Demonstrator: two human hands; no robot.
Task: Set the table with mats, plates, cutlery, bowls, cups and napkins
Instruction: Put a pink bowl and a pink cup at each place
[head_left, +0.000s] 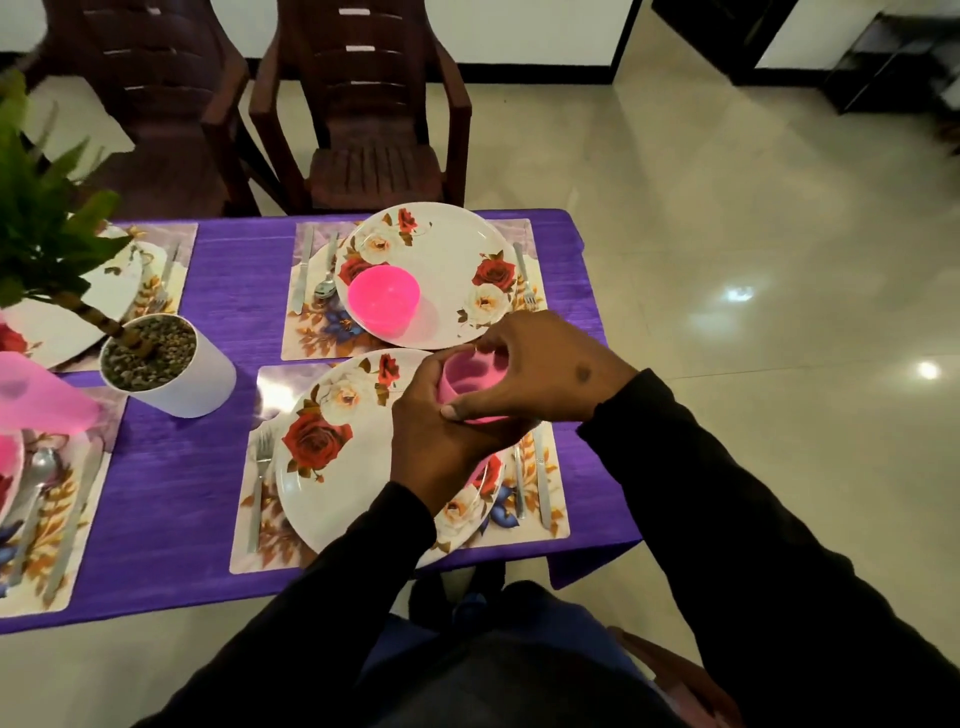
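1. Pink plastic is what both hands are dealing with: a pale pink cup (470, 384) is being held just above the near plate (332, 457), at its far right edge.
2. By my reading, the cup-and-bowl step is in hand; the far plate (431, 270) is already carrying a bright pink bowl (383, 301), while the near setting is showing only plate, fork (260, 488) and knife (541, 483) on its mat (270, 384).
3. Next move, I'd judge: settling the cup upright on the near setting, without knocking the cutlery.
4. Left hand (431, 441) is wrapping round the cup's near side from below, wrist bent upward out of a dark sleeve.
5. Right hand (545, 374) is arching over the rim, fingertips and thumb pinching the cup's wall.
6. Purple cloth is covering the desk (197, 467).
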